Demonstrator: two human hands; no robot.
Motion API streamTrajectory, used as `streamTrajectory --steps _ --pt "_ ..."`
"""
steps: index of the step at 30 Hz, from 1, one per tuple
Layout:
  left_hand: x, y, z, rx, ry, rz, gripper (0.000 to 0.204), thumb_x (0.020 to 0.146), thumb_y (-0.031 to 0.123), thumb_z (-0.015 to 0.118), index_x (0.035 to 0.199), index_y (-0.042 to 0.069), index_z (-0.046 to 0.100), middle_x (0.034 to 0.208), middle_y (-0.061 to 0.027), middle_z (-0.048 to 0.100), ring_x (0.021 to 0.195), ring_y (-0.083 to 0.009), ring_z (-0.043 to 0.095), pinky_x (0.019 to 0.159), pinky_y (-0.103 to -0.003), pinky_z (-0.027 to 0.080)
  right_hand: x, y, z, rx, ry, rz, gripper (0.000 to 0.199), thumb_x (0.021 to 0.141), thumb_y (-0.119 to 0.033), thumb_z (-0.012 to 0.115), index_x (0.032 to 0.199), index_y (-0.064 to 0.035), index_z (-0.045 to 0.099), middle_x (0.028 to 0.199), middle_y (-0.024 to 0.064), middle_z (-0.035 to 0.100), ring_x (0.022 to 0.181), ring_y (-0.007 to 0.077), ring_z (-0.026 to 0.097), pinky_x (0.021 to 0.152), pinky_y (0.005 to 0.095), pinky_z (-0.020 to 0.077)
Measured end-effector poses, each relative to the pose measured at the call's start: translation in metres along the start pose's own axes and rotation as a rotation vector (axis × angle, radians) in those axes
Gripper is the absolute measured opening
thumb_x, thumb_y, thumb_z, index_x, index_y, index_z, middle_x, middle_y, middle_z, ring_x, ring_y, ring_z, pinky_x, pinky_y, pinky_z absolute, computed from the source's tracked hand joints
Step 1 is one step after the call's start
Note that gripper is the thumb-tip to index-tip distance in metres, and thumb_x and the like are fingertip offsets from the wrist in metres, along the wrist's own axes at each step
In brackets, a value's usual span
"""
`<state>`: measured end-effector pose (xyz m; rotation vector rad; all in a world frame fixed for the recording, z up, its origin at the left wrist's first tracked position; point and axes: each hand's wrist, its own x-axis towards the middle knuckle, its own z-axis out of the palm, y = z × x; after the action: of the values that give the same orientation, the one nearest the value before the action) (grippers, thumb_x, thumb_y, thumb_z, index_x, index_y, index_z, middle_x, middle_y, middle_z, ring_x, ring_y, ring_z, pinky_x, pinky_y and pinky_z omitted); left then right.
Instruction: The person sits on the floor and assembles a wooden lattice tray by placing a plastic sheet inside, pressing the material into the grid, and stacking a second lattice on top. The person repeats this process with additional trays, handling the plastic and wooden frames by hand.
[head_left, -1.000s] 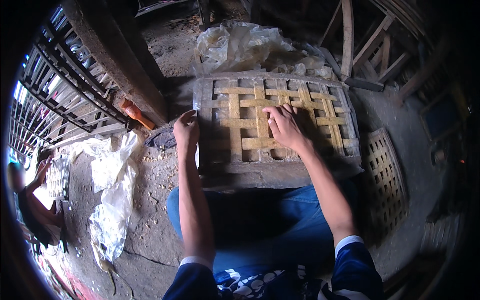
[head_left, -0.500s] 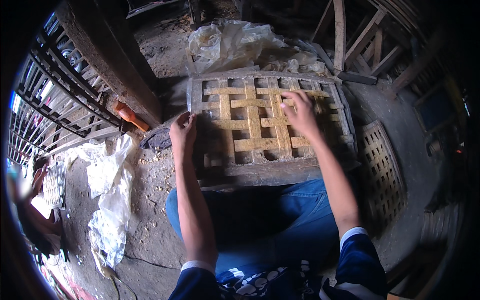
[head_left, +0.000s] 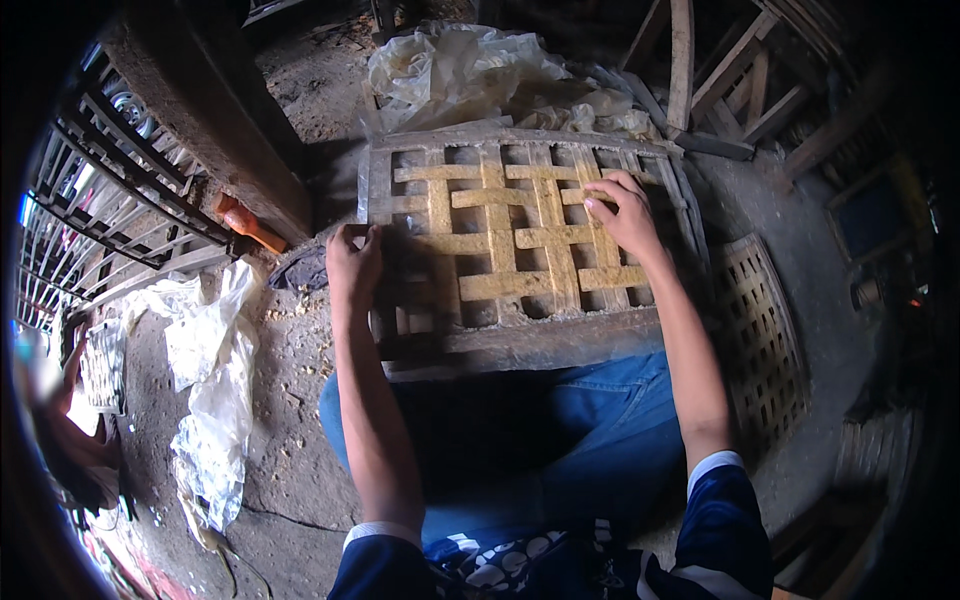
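Across my lap lies a wooden frame [head_left: 520,345] with a lattice of flat yellow-brown strips [head_left: 510,285] woven over and under each other, leaving square gaps. My right hand [head_left: 630,215] is at the upper right part of the lattice, thumb and fingers pinched at a woven strip there. At the frame's left edge is my left hand [head_left: 354,265], its fingers curled in; whether anything is between them is hidden.
Crumpled clear plastic sheeting [head_left: 470,75] lies beyond the frame, with more plastic [head_left: 215,370] on the floor at left. An orange-handled tool [head_left: 248,222] rests by a thick wooden post [head_left: 215,130]. Another woven panel [head_left: 760,330] lies at right. Someone's arm shows far left.
My right hand has shifted slightly right and its fingers have closed in on a strip. My left hand has moved a little left, its fingers more curled. The view has shifted slightly.
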<state>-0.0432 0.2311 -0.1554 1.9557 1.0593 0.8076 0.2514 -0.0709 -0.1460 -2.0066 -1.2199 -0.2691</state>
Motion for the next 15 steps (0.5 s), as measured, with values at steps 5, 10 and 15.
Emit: streamTrajectory --steps 5,10,15 --pt "-0.003 0.011 -0.003 -0.019 -0.039 -0.060 0.031 0.091 0.027 0.072 0.099 -0.003 0.068 0.096 -0.0204 0.070 0.092 -0.0361 0.067 0.086 -0.042 0.051 0.004 -0.002 -0.003 -0.064 -0.033 -0.071 0.022 0.086 -0.012 0.076 0.106 -0.0039 0.073 0.099 0.0122 0.065 0.093 0.0316 0.065 0.083 0.0387 0.0521" --pt "-0.001 0.006 -0.001 0.010 -0.028 -0.016 0.031 0.091 0.027 0.071 0.100 -0.003 0.068 0.098 -0.0215 0.071 0.095 -0.0372 0.067 0.087 -0.042 0.051 0.005 0.004 -0.002 -0.202 -0.108 -0.165 0.019 0.088 -0.009 0.073 0.104 0.0006 0.069 0.098 0.0134 0.063 0.093 0.0332 0.065 0.080 0.0368 0.0525" --pt "0.001 0.001 0.000 0.005 -0.029 -0.022 0.030 0.091 0.027 0.071 0.101 -0.001 0.069 0.102 -0.0231 0.070 0.101 -0.0378 0.066 0.090 -0.042 0.050 0.009 -0.001 -0.005 -0.131 -0.103 -0.171 0.020 0.088 -0.010 0.073 0.105 0.0000 0.068 0.102 0.0130 0.063 0.094 0.0338 0.065 0.080 0.0366 0.0523"
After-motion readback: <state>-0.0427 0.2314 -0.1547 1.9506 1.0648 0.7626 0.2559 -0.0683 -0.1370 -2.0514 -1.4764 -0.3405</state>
